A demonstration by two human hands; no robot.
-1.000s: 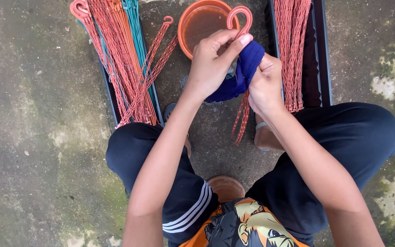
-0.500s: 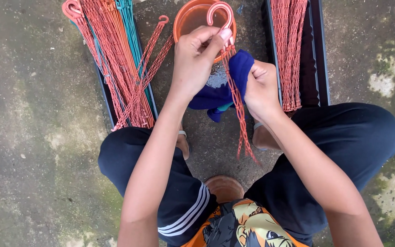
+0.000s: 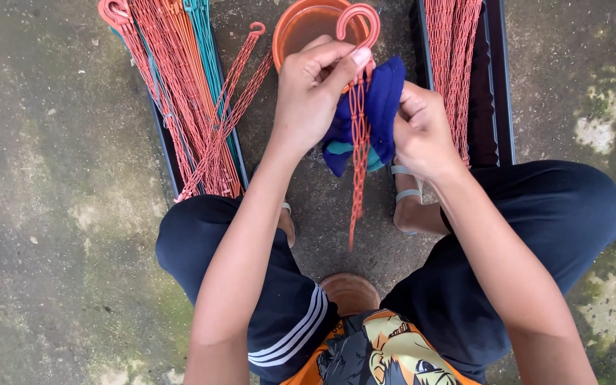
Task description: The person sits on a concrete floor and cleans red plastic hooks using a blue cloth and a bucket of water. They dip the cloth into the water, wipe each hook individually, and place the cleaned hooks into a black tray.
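Observation:
My left hand (image 3: 313, 93) pinches the top of an orange plastic chain hanger (image 3: 357, 121) just under its hook (image 3: 359, 18). Its strands hang straight down between my knees. My right hand (image 3: 424, 128) grips a dark blue cloth (image 3: 379, 100) with a teal patch, pressed against the strands just below the hook. Both hands are held over the concrete ground, in front of an orange bowl (image 3: 306, 28).
A black tray (image 3: 169, 142) at upper left holds many orange and some teal chain hangers (image 3: 180, 85). Another black tray (image 3: 497, 85) at upper right holds more orange hangers (image 3: 454, 64). My sandalled foot (image 3: 411, 203) and a small brown pot (image 3: 351, 292) lie below.
The cloth in my right hand slid down the strands and then back up towards the hook. The strands now hang straight instead of swinging right. My left hand stayed on the hook end.

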